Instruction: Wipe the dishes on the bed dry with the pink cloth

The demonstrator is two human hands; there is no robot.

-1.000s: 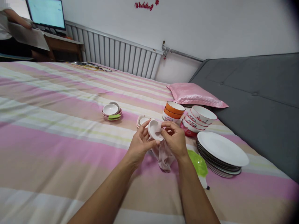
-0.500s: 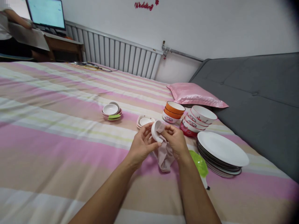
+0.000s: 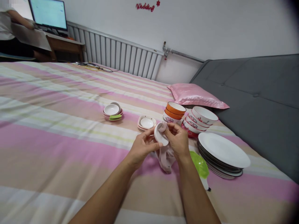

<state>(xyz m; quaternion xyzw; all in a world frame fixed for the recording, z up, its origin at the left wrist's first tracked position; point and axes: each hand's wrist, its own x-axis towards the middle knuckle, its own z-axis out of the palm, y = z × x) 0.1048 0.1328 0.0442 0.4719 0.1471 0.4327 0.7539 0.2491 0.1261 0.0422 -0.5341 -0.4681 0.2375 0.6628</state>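
My left hand (image 3: 141, 147) grips a small white dish (image 3: 160, 135) by its rim and holds it tilted above the bed. My right hand (image 3: 178, 140) is closed on a pale pink cloth (image 3: 165, 156) and presses it against the dish; the rest of the cloth hangs down between my wrists. Just beyond my hands a short stack of small square dishes (image 3: 146, 123) sits on the striped bedspread (image 3: 58, 130).
A stack of round saucers with a green piece (image 3: 112, 111) lies to the left. Orange bowls (image 3: 174, 112), patterned bowls (image 3: 199, 119) and white plates (image 3: 223, 154) stand to the right, near a green-topped bottle (image 3: 199, 165) and a pink pillow (image 3: 196, 96). Another person sits far left by a monitor (image 3: 49, 14).
The dish has turned in my hands while the cloth moved over it. The view shifted slightly, so the square dishes beyond show more fully.
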